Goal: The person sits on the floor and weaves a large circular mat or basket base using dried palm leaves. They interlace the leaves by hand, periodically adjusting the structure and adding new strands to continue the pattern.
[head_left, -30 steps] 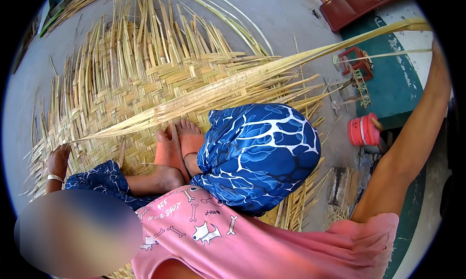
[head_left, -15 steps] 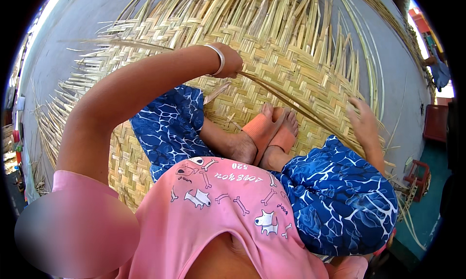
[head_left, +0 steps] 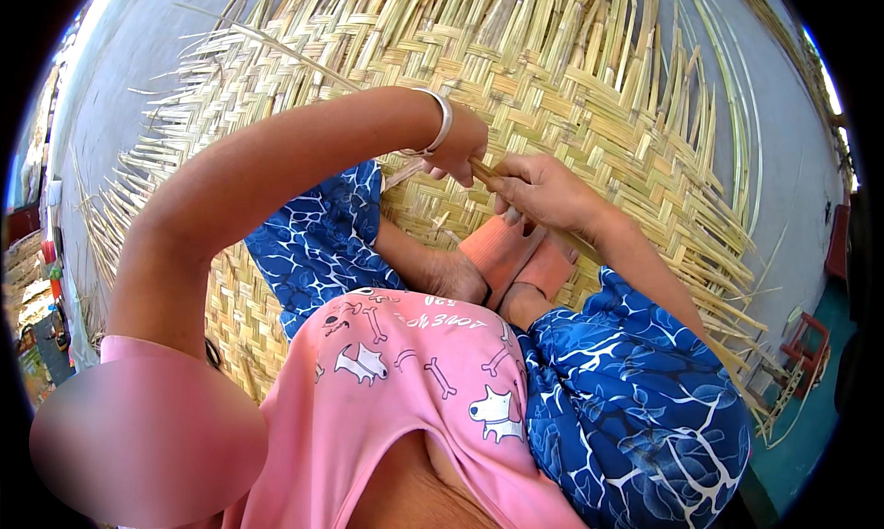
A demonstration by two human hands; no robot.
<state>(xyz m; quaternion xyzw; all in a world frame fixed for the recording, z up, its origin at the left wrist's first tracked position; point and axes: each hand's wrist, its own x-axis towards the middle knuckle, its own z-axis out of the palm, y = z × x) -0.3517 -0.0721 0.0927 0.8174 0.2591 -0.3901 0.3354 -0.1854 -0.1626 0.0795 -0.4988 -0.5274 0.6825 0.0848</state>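
Across my lap runs a long tan reed strip, its thin end sticking out past my left forearm at the upper left. My left hand, with a pale bangle on the wrist, closes round the strip. Just to the right, my right hand pinches the same strip close to the left fingers, and the strip passes on beneath the right forearm. Both hands are above a woven mat of pale yellow-green strips in a slanting pattern. Loose, unwoven ends fan out along its far edge.
My feet in orange sandals rest on the mat below the hands, between knees in blue patterned trousers. Long green strips lie on the grey floor at the right. A dark red frame-like object stands at far right.
My right hand, open and apart at the right before, has come left and taken hold of the strip beside my left hand. The left hand has shifted slightly right and down.
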